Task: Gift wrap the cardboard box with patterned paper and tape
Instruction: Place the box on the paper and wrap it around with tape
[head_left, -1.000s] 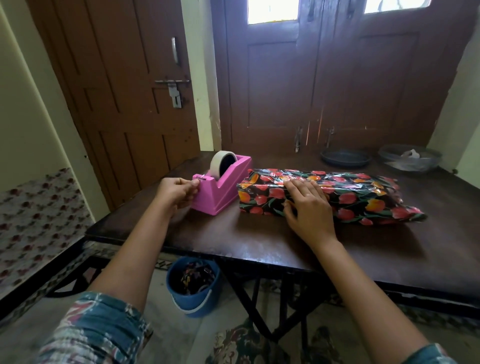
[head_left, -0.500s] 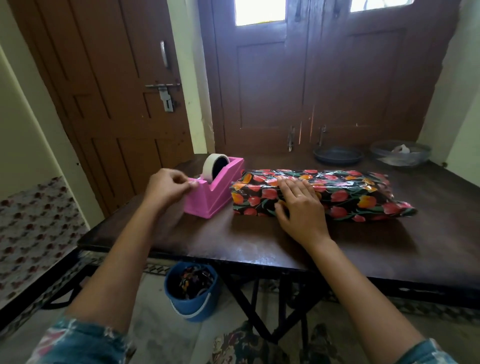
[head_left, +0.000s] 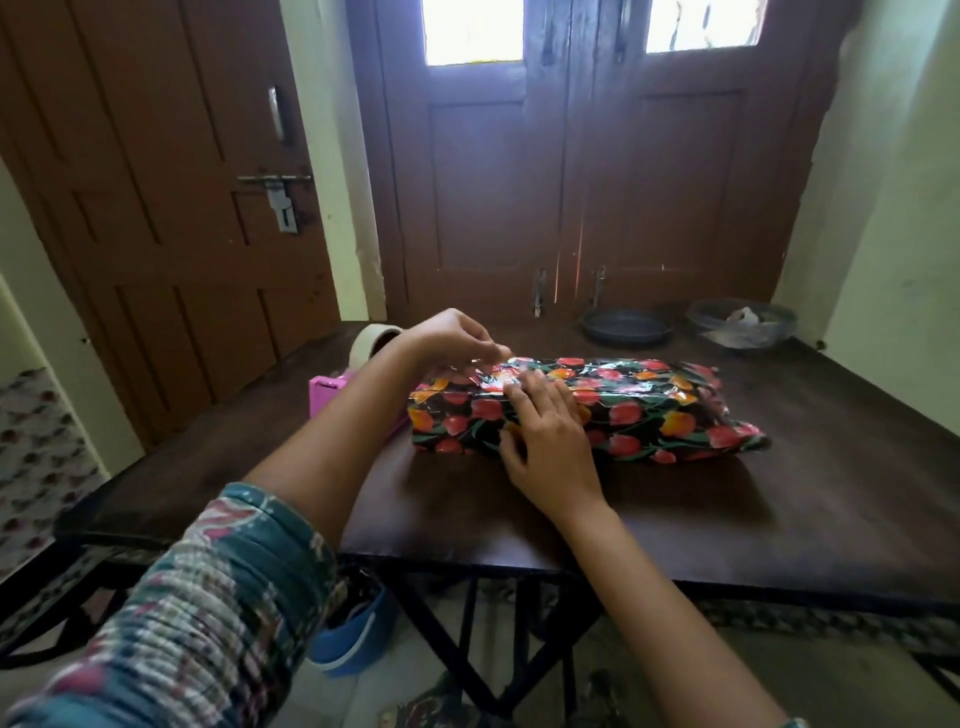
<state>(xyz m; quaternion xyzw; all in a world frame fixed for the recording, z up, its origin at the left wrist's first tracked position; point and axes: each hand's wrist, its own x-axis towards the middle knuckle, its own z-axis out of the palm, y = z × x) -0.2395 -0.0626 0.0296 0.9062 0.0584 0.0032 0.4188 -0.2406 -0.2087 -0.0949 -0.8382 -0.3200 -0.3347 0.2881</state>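
Observation:
A long box wrapped in black paper with red and orange tulips (head_left: 639, 410) lies across the dark wooden table (head_left: 779, 499). My right hand (head_left: 545, 441) lies flat on the near side of the box, its fingers reaching onto the top seam. My left hand (head_left: 457, 338) hovers over the box's top left end, fingertips pinched on a clear strip of tape (head_left: 493, 376) that touches the paper. The pink tape dispenser (head_left: 327, 395) with its white tape roll (head_left: 369, 343) stands behind my left forearm, mostly hidden.
A dark shallow dish (head_left: 626, 327) and a clear bowl (head_left: 740, 322) with crumpled plastic sit at the table's far edge by the brown doors. A blue bucket (head_left: 348, 639) stands on the floor under the table's front left.
My left hand has left the dispenser and moved right onto the top of the box with a piece of tape. My right hand stayed pressed on the box.

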